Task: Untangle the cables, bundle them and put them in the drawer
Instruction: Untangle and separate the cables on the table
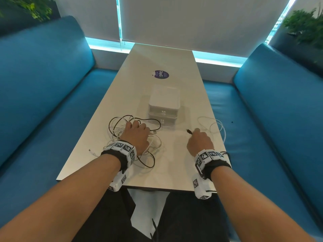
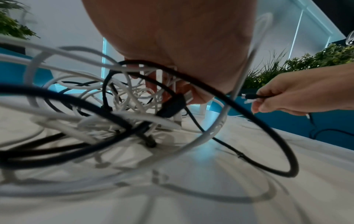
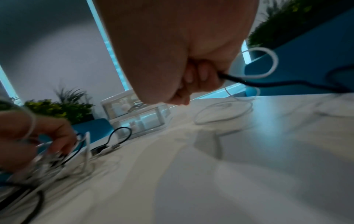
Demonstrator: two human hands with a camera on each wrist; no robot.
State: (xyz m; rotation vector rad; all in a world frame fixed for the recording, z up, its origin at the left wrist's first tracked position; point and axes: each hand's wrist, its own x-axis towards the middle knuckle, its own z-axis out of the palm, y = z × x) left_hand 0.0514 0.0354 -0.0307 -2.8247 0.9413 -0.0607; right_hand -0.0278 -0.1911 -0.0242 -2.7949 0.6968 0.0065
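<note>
Between blue benches, the table point(image 1: 174, 165) carries a cable tangle point(image 1: 122, 131) at lower centre-left under the left hand point(image 1: 136, 137), fingers curled into it. Lower centre-right, the right hand point(image 1: 199, 142) pinches a black cable point(image 1: 189, 131), plug pointing upper left toward the drawers point(image 1: 163, 109).

A tangle of black and white cables point(image 2: 122, 115) is being pressed onto the table point(image 2: 249, 189) by the left hand point(image 2: 172, 37), its fingers curled among the strands. Right of the tangle, a black cable end point(image 2: 250, 96) is being pinched by the right hand point(image 2: 298, 94).

Bare forearms, each with a black wrist strap point(image 1: 111, 155) carrying white blocks point(image 1: 122, 147) printed with black square markers.
</note>
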